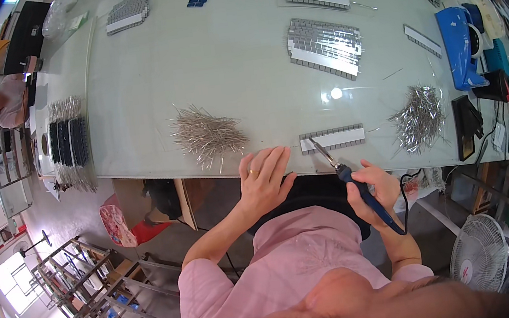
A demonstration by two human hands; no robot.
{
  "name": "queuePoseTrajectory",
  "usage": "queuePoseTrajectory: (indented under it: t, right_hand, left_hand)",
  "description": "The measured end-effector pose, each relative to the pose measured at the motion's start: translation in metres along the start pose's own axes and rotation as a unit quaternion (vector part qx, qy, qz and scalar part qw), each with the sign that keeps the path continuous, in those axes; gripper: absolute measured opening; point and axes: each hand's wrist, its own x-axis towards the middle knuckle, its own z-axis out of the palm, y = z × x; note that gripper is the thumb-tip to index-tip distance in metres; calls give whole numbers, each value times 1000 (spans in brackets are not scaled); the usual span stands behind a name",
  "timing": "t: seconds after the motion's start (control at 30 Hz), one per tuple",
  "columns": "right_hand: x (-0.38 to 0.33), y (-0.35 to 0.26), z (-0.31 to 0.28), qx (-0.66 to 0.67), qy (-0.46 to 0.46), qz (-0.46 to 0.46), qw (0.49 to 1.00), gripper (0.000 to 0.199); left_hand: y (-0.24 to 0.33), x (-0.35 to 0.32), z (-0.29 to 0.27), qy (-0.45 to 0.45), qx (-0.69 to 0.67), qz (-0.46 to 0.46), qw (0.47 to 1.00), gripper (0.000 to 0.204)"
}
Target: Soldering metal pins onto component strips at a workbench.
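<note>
From the head view, your right hand was wrapped around the blue handle of a soldering iron, fingers closed on it like a pen grip, cord trailing off toward the lower right. The iron's metal tip pointed up and to the left, ending right at the near left corner of the cell strip, a short grey row lying flat on the table close to its front edge. Whether the tip actually touched the strip, you couldn't tell from here.

Your left hand lay flat at the table's front edge, fingers spread and pointing forward, a ring on one finger, holding nothing. It sat just left of the strip and just below the wire pile, a loose heap of thin metal ribbons.

Over on the right, a second wire pile sat beside a black tray. Farther back, a bigger block of cells lay in the middle of the table, and a blue holder stood near the right edge. Down by the floor on the right, a white fan stood.
</note>
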Motion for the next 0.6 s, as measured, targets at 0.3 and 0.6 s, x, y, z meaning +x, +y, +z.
queuePoseTrajectory:
  t: [0.3, 0.6]
  right_hand:
    - [8, -3, 8, -11, -44, -39, 998, 23]
    - [13, -5, 11, -8, -72, -26, 997, 21]
  left_hand:
    - [-1, 2, 1, -9, 2, 18, 1000, 52]
    - [-1, 1, 1, -20, 9, 17, 1000, 53]
